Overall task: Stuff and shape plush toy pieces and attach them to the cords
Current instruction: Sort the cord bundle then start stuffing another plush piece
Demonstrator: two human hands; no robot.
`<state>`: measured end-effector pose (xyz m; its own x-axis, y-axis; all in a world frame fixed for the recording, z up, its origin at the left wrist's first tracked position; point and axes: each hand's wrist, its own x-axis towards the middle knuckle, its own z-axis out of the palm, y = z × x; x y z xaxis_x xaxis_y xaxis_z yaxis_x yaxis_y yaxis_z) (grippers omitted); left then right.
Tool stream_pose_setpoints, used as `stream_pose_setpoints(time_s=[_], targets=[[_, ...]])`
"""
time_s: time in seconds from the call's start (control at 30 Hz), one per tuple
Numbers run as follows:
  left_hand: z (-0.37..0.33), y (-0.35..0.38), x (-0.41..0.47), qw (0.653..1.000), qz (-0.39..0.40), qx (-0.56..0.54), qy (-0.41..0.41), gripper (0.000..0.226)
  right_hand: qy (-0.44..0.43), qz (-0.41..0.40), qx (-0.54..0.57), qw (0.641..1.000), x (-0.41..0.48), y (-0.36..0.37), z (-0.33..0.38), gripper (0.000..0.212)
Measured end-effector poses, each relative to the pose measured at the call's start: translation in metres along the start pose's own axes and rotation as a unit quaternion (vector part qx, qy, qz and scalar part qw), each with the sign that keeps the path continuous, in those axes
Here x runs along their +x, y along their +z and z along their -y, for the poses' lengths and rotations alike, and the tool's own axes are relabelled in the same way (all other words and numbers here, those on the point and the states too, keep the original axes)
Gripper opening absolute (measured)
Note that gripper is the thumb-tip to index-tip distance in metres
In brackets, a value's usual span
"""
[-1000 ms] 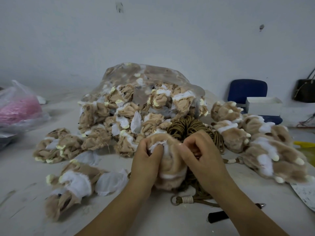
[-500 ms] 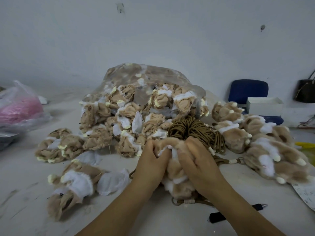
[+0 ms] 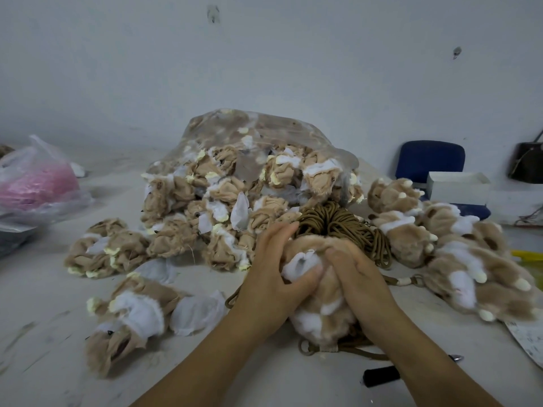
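A tan and white plush piece (image 3: 318, 318) lies on the table in front of me, held between both hands. My left hand (image 3: 273, 274) grips its left side, thumb pressing white stuffing (image 3: 299, 264) at its opening. My right hand (image 3: 358, 277) grips the right side, fingers curled over the top edge. A bundle of brown cords (image 3: 340, 227) lies just behind the piece, and a cord loop (image 3: 307, 348) pokes out under it.
A clear bag of unstuffed tan pieces (image 3: 235, 183) is heaped behind. Finished plush paws (image 3: 458, 254) lie at right, loose flat pieces (image 3: 123, 318) at left. A black-handled tool (image 3: 382, 376) lies near my right forearm. A pink-filled bag (image 3: 35, 186) sits far left.
Both hands have pressed closer together over the piece, and white stuffing now shows at its opening under my left thumb. The piece sits lower and nearer to me.
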<state>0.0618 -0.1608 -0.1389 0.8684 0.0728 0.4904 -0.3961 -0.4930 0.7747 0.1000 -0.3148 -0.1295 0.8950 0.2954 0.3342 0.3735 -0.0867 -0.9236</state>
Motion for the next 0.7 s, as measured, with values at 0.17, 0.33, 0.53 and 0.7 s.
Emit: stream_pose_setpoints(time_s=[0.17, 0.33, 0.53, 0.7], targets=[[-0.002, -0.001, 0.0, 1.0, -0.01, 0.028, -0.001, 0.04, -0.041, 0.027, -0.021, 0.999, 0.0, 0.0, 0.004, 0.025], [0.004, -0.002, 0.003, 0.998, -0.031, 0.019, -0.05, 0.036, -0.131, 0.083, -0.113, 0.981, -0.002, 0.008, 0.006, 0.029], [0.009, 0.003, 0.003, 0.998, -0.052, 0.035, -0.032, 0.029, -0.08, 0.053, -0.111, 0.989, 0.0, 0.005, -0.003, 0.025], [0.004, -0.004, 0.002, 0.991, -0.062, 0.045, 0.106, 0.044, 0.059, -0.04, 0.033, 0.997, 0.008, -0.004, -0.003, 0.016]])
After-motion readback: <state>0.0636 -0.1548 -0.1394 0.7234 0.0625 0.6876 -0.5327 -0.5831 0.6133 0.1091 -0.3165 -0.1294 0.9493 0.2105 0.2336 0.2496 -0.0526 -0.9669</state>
